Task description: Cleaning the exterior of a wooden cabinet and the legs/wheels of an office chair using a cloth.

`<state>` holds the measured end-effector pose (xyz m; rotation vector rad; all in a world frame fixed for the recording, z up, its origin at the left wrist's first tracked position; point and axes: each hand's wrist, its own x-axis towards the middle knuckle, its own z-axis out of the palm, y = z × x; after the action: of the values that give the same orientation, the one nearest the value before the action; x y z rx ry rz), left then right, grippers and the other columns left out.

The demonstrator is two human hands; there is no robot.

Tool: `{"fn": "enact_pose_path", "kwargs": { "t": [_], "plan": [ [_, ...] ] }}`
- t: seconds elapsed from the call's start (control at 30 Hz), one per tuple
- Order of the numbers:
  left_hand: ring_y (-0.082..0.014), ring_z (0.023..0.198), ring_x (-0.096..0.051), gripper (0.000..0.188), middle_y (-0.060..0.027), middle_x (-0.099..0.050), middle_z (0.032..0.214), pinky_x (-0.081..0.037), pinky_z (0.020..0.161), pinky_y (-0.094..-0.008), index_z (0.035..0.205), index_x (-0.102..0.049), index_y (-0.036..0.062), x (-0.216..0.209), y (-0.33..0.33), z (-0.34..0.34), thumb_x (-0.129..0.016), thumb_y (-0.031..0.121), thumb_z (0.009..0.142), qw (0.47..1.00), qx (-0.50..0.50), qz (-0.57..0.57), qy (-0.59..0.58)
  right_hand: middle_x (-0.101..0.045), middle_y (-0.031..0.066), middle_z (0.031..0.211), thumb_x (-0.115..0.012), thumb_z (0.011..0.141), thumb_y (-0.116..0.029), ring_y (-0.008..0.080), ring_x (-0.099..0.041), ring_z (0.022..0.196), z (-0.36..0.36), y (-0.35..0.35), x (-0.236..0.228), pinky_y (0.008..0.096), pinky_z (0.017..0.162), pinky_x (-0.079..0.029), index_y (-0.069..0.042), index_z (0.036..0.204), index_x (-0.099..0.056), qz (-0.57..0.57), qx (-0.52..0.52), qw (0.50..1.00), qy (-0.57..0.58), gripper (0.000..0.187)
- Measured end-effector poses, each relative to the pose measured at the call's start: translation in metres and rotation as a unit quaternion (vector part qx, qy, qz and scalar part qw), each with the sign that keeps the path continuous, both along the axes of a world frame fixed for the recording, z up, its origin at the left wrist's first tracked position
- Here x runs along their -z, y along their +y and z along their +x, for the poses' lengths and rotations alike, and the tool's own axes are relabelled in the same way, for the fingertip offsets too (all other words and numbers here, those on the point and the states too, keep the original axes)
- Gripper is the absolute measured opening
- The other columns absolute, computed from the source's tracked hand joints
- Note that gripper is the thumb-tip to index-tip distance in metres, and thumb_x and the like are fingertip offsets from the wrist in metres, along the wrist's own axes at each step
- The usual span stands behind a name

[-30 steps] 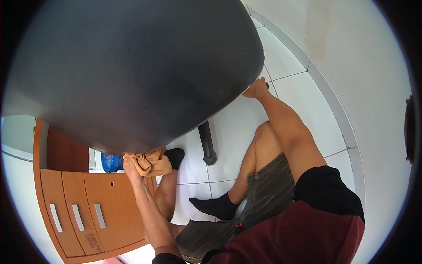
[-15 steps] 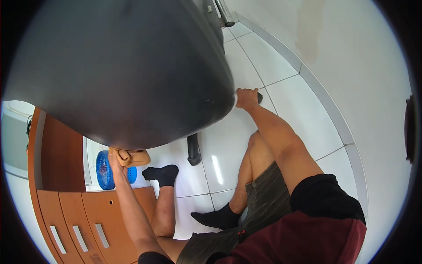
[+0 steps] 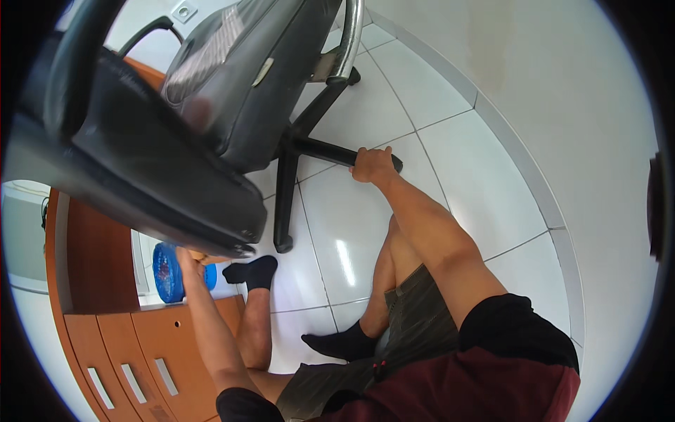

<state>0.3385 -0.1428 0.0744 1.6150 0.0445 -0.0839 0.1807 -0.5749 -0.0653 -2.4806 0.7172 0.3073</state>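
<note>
At one o'clock my right grip (image 3: pixel 373 165) clasps a leg (image 3: pixel 323 150) of the black chair (image 3: pixel 169 144) looming toward ten, seemingly to steady it, while at eight my left grip (image 3: pixel 188 261) holds the tan cloth (image 3: pixel 204 258) by its near edge, fingertips hidden.

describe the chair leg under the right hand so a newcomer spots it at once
Find the black chair, upper left. Its base fans out over white tiles; pick the leg pointing right and slightly down. Alone among visible legs, it has the right hand on it, near its tip.
</note>
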Motion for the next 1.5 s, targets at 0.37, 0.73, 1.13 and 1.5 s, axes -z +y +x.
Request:
{"fn": "enact_pose_path", "kwargs": {
  "t": [0.37,0.73,1.13,1.5],
  "plan": [
    [-0.0187,0.093,-0.057,0.029,-0.0062,-0.057,0.107,-0.049,0.080,-0.0307,0.112,-0.050,0.0058,0.106,0.001,-0.077,-0.046,0.027,0.092,0.988,0.057,-0.074,0.121,-0.063,0.0109,0.091,-0.055,0.079,-0.024,0.0282,-0.060,0.086,0.000,0.054,0.007,0.0583,0.096,-0.022,-0.003,0.097,-0.061,0.012,-0.005,0.996,-0.094,0.029],
    [-0.0202,0.100,-0.056,0.047,-0.0105,-0.053,0.114,-0.048,0.082,-0.0321,0.122,-0.044,0.0025,0.055,-0.123,-0.153,-0.046,0.038,0.091,0.970,0.165,-0.108,0.145,-0.050,0.0131,0.121,-0.063,0.079,-0.028,0.0209,-0.044,0.114,-0.024,0.153,-0.017,0.0349,0.096,-0.035,-0.002,0.111,-0.055,0.450,-0.148,0.784,-0.401,0.042],
    [-0.0147,0.076,-0.055,0.053,-0.0081,-0.059,0.096,-0.048,0.064,-0.0289,0.109,-0.055,0.0021,0.129,0.071,-0.105,-0.057,0.047,0.081,0.951,-0.115,0.268,0.101,-0.058,0.0145,0.106,-0.057,0.079,-0.021,0.0304,-0.059,0.090,-0.002,0.052,-0.021,0.0346,0.078,-0.047,-0.008,0.106,-0.055,0.047,-0.025,0.942,-0.330,0.030],
    [-0.0358,0.117,-0.044,0.112,-0.0282,-0.047,0.122,-0.035,0.097,-0.0400,0.134,-0.014,-0.0121,0.123,0.009,-0.128,-0.045,0.074,0.069,0.740,0.034,0.635,0.220,-0.049,0.0156,0.116,-0.048,0.083,-0.032,0.0339,-0.051,0.104,0.071,0.088,-0.032,0.0423,0.081,-0.046,-0.012,0.123,-0.040,-0.347,-0.295,0.858,-0.238,0.045]
  ]
}}
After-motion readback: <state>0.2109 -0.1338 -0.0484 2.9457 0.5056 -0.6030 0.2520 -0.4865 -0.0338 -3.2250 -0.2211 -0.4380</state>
